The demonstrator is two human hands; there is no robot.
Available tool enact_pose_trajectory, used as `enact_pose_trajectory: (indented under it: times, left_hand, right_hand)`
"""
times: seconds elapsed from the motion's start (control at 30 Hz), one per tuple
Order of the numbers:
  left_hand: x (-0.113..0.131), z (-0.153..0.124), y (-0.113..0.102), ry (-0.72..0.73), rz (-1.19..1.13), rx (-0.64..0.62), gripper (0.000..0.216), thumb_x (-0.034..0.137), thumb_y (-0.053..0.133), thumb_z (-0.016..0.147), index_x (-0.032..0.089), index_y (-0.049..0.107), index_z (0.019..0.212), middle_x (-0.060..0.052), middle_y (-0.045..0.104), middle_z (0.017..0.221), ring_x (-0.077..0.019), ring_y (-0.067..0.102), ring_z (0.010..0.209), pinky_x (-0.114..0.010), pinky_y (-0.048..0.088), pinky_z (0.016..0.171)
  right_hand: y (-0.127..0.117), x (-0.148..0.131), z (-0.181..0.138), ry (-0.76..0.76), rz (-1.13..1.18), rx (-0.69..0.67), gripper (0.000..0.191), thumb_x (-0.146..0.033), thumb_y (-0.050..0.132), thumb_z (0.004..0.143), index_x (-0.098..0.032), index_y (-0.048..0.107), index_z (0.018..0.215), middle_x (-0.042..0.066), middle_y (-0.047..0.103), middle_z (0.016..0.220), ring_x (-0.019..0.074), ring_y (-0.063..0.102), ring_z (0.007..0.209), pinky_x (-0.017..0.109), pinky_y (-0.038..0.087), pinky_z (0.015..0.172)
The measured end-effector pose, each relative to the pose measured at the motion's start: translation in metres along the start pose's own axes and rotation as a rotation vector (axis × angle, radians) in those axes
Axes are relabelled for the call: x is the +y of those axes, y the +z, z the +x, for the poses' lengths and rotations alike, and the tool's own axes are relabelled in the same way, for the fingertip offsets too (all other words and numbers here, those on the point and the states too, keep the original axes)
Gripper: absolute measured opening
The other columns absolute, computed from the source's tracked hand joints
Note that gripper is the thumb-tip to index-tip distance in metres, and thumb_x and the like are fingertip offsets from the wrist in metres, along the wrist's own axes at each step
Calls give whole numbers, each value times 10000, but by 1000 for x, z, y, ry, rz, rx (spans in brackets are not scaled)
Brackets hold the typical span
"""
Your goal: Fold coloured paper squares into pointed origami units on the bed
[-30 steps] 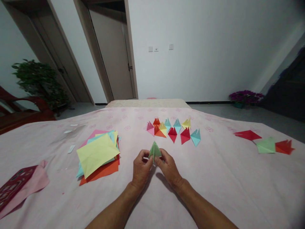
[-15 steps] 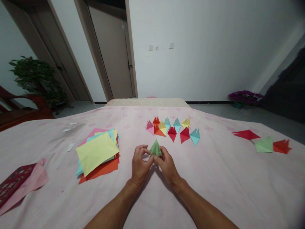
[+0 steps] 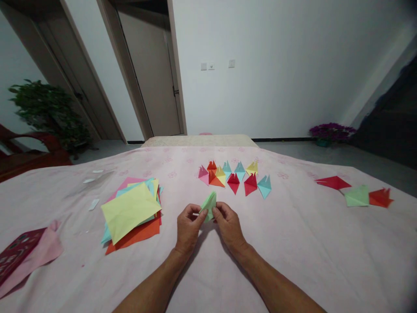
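A small light green folded paper (image 3: pixel 209 205) is held up between my two hands, just above the tablecloth. My left hand (image 3: pixel 190 224) pinches its left side between thumb and fingers. On the other side, my right hand (image 3: pixel 229 224) grips the right edge the same way. The paper stands with its narrow point upward and its layers slightly apart. Beyond my hands sits a group of folded paper cranes in several colours, among them a red crane (image 3: pixel 233 182), a pink crane (image 3: pixel 203 175) and a blue crane (image 3: pixel 265 187).
To the left lies a stack of coloured paper sheets (image 3: pixel 130 213), yellow on top. A dark red packet (image 3: pixel 21 250) rests on pink paper at the far left. At right are a red folded piece (image 3: pixel 332 182), a green one (image 3: pixel 357 196) and an orange one (image 3: pixel 381 198).
The green paper has turned from a wide, fanned shape to a narrower, slanted one. My hands have shifted their grip from its lower edge to its sides.
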State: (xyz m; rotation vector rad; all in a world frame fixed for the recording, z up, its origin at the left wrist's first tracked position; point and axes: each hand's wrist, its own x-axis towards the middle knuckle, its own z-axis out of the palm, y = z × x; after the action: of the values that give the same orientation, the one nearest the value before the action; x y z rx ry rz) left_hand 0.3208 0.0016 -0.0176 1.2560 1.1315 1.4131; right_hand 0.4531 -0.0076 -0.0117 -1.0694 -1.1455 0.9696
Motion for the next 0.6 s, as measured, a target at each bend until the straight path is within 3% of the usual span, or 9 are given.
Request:
enact_pose_trajectory:
  times: [0.17,0.27,0.37,0.5,0.6]
  left_hand:
    - [1,0,2,13,-12,11,284,362,774,721,152,584,736,38,575,657,-82,524,565,-187,427,545]
    - [2,0,3,-1,-88,5,311,334,781,716,163,605,907,49,581,673,-88,535,580,-192,440,560]
    - [4,1,3,-56,-107,-92,394,354,766,732,149,634,1041,43,595,658,-95,534,566,-201,439,548]
    - [5,1,2,-102,-61,-149,315,398,775,706,114,684,808,-2,627,655,-95,523,561,-199,419,527]
    - [4,1,2,-117,-43,-187,305,396,773,704,115,672,768,6,609,618,-86,497,530,-193,396,502]
  right_hand:
    - [1,1,1,-2,24,26,241,-407,671,790,-170,635,763,-10,590,689,138,504,640,250,418,598]
    - [0,1,0,2,29,29,248,-405,691,776,-169,625,733,-16,579,657,135,502,622,251,414,591]
    - [-2,0,-2,11,18,22,265,-413,691,779,-169,613,711,-10,587,652,140,512,620,257,422,591]
    - [-5,-1,0,9,17,32,251,-404,706,772,-166,633,737,-2,612,670,146,529,637,261,435,602]
    - [-6,-3,4,14,68,97,250,-403,725,746,-164,661,779,4,629,709,149,547,667,265,448,628]
